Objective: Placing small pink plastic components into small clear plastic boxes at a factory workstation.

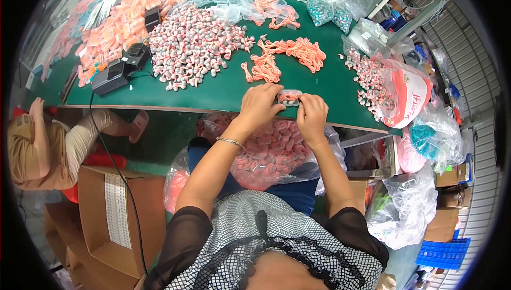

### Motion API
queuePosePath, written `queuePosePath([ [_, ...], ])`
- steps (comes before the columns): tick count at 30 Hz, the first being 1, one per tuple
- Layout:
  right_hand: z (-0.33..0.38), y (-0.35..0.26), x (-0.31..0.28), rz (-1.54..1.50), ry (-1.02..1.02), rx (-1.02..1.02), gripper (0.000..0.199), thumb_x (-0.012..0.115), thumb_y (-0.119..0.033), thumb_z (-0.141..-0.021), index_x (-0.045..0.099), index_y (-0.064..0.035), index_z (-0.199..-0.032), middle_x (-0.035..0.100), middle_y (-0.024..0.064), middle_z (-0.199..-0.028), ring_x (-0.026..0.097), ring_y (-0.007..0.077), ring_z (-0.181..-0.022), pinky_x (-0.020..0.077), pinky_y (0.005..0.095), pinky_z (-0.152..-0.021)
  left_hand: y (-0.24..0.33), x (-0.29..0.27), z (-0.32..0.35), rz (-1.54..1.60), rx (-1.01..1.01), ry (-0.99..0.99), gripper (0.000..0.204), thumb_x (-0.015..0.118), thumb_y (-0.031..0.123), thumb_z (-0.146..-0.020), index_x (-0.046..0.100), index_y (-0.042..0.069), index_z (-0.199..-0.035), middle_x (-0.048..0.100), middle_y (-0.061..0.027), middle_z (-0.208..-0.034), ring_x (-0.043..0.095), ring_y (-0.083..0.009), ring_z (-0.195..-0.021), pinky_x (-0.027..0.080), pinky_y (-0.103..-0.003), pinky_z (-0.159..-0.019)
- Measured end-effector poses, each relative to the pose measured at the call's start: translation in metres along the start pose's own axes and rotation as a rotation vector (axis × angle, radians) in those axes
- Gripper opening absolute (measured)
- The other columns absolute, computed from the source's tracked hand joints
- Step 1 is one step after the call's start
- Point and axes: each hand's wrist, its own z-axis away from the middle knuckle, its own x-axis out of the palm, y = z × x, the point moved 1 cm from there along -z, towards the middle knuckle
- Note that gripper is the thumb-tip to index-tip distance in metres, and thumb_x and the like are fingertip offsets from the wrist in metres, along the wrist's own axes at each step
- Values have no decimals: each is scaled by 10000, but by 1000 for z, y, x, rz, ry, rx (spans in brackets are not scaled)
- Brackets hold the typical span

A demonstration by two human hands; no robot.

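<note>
A small clear plastic case lies at the front edge of the green table, with orange cord and small rounded pieces visible inside. My left hand grips its left side with bent fingers and thumb. On the right side, the fingers of my right hand are closed against the same case. Just beyond my hands are bundles of orange cord. To their left rises a large heap of small grey-and-pink earplug-like pieces.
Beside the heap stands a black device with a cable hanging down. Orange cases lie far left. A red-and-white bag spills pieces at right. A bag of filled cases is below the table edge. Another person sits at left, near cardboard boxes.
</note>
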Motion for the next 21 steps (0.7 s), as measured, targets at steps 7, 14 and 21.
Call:
queuePosePath([
  [7,-3,-7,-14,337,-90,-223,243,622,-103,-801,639,-75,-1041,638,44,-1051,578,235,-1031,331,548,-993,3,1,3,-41,78,40,436,803,213,-719,643,68,-1098,657,-70,-1000,631,-280,-932,485,-414,-789],
  [14,5,-7,-25,216,-125,-230,228,636,-107,-817,640,-73,-1042,641,41,-1053,582,243,-1021,326,566,-992,4,6,10,-172,208,120,370,747,179,-763,643,53,-1095,629,-57,-991,607,-261,-860,515,-386,-735],
  [21,-23,-9,-33,-24,-97,-132,338,689,-109,-802,633,-55,-1131,652,117,-1064,606,287,-995,416,413,-946,5,8,9,-166,209,126,280,707,174,-826,644,44,-1066,628,-77,-992,613,-278,-856,519,-386,-735],
])
